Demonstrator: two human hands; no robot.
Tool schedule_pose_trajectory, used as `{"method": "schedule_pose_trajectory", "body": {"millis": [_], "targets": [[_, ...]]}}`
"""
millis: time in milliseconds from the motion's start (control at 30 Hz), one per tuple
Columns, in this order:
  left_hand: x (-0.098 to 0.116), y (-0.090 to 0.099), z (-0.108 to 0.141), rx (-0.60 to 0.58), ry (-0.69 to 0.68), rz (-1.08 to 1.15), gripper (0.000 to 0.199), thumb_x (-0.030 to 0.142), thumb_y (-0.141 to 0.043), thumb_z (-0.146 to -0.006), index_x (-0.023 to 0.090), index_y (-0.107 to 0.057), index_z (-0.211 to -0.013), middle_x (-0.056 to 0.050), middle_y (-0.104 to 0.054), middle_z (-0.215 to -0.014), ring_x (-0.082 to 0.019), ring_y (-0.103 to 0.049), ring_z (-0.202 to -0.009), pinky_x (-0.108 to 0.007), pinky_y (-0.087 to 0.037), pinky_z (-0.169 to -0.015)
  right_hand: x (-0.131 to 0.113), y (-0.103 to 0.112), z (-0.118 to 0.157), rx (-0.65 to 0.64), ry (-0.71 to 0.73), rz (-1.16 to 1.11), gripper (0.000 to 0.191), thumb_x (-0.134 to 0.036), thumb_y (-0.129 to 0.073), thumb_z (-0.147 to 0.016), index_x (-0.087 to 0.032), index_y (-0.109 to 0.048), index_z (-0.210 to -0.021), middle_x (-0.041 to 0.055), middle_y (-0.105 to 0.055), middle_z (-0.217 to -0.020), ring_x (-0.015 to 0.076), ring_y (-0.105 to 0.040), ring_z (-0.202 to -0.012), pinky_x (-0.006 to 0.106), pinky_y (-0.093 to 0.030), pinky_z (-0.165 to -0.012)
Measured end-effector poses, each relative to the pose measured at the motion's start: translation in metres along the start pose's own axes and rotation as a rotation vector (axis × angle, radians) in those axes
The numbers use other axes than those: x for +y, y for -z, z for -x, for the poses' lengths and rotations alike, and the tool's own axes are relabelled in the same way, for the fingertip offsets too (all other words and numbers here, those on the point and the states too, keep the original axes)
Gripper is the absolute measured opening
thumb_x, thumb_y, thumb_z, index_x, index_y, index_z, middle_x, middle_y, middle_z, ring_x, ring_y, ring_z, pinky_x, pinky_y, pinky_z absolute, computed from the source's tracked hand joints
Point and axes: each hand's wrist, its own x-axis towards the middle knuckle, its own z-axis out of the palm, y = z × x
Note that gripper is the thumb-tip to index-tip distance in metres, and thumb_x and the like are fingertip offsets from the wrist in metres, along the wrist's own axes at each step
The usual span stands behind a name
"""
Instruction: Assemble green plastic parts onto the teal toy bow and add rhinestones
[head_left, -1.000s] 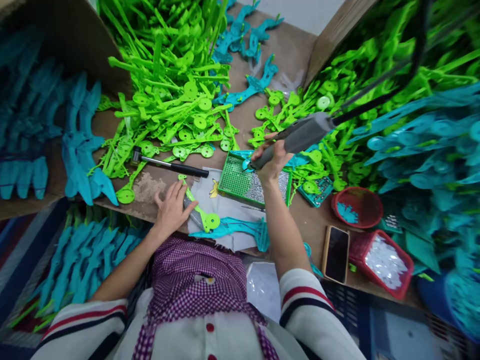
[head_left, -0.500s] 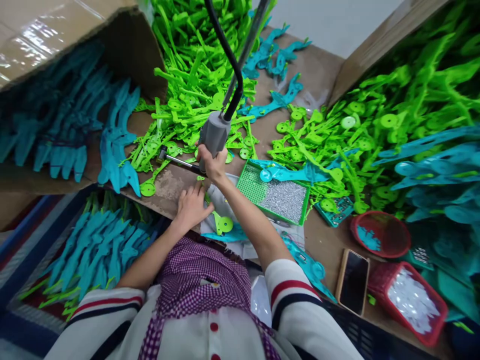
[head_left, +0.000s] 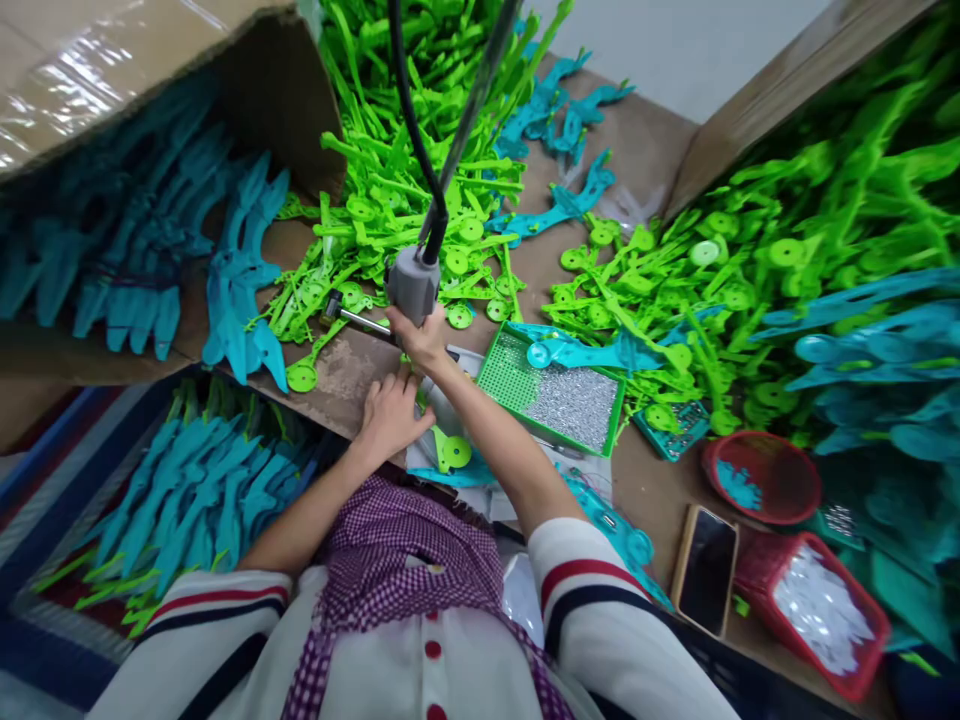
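"What could slip?"

"Perhaps the grey power tool [head_left: 412, 287]: the right hand [head_left: 422, 342] wraps it tightly, its tip hidden, right beside the left hand's [head_left: 391, 418] spread fingers. A skid might nick them"

"And the lime-green part [head_left: 454, 454]?"

"Under that hand, near the bench [head_left: 646, 490] edge; light pressure could let it twist"

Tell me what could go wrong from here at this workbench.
The right hand grips the grey tool very close to the left hand, so a slip might hurt a finger.

A teal part lies over the green tray of small metal pieces; a knock to it could scatter some.

The phone lies near the bench's front edge and might get bumped off.
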Motion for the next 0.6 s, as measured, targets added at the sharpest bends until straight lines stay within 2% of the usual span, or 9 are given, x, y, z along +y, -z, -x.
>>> {"method": "schedule_pose_trajectory", "body": {"millis": [100, 233, 333, 433, 500, 600], "targets": [[0.000, -0.001, 0.001, -0.004, -0.006, -0.002, 0.049, 0.036, -0.052, -0.086, 0.010, -0.057, -0.127, -0.020, -0.060, -0.131, -0.034, -0.056, -0.108, -0.045, -0.043, -0.088, 0.003, -0.004, 0.001, 0.011, 0.009, -0.003, 0.045, -0.059, -0.069, -0.066, -0.021, -0.046, -0.056, -0.0058, -0.043, -0.054, 0.0100, -0.045, -0.054, 0.025, -0.040, -0.054], [-0.001, -0.005, 0.000, 0.017, 0.004, 0.012, 0.051, 0.036, -0.052, -0.086, 0.010, -0.057, -0.129, -0.020, -0.053, -0.141, -0.035, -0.055, -0.111, -0.046, -0.044, -0.088, -0.007, 0.000, -0.001, 0.040, -0.015, -0.039, 0.045, -0.062, -0.065, -0.067, -0.021, -0.049, -0.057, -0.0058, -0.044, -0.052, 0.0095, -0.043, -0.051, 0.026, -0.040, -0.051], [-0.005, -0.007, 0.001, 0.014, 0.014, 0.040, 0.051, 0.039, -0.051, -0.089, 0.011, -0.055, -0.132, -0.019, -0.048, -0.147, -0.034, -0.055, -0.114, -0.046, -0.044, -0.090, -0.023, 0.029, 0.003, 0.232, -0.017, -0.072, 0.044, -0.064, -0.058, -0.074, -0.021, -0.059, -0.068, -0.0036, -0.051, -0.056, 0.0109, -0.049, -0.051, 0.027, -0.045, -0.052], [-0.009, -0.007, 0.010, 0.019, 0.008, 0.088, 0.054, 0.044, -0.050, -0.092, 0.014, -0.052, -0.137, -0.018, -0.043, -0.152, -0.035, -0.052, -0.122, -0.049, -0.043, -0.096, -0.035, 0.077, 0.011, 0.458, 0.065, -0.063, 0.044, -0.065, -0.054, -0.076, -0.022, -0.063, -0.075, -0.0020, -0.055, -0.061, 0.0115, -0.055, -0.052, 0.028, -0.048, -0.053], [-0.008, -0.005, 0.022, 0.027, -0.098, 0.125, 0.059, 0.049, -0.052, -0.092, 0.016, -0.050, -0.140, -0.019, -0.042, -0.152, -0.035, -0.047, -0.130, -0.051, -0.039, -0.103, -0.034, 0.108, 0.015, 0.537, 0.114, -0.042, 0.043, -0.065, -0.054, -0.076, -0.023, -0.063, -0.075, -0.0027, -0.053, -0.059, 0.0115, -0.054, -0.049, 0.028, -0.047, -0.051], [0.003, -0.005, 0.043, -0.039, -0.480, 0.198, 0.062, 0.052, -0.058, -0.089, 0.020, -0.050, -0.141, -0.016, -0.047, -0.149, -0.031, -0.044, -0.136, -0.047, -0.034, -0.112, -0.023, 0.138, 0.018, 0.612, 0.125, -0.016, 0.042, -0.064, -0.057, -0.075, -0.022, -0.063, -0.074, -0.0039, -0.050, -0.055, 0.0115, -0.052, -0.046, 0.029, -0.044, -0.050]]}}
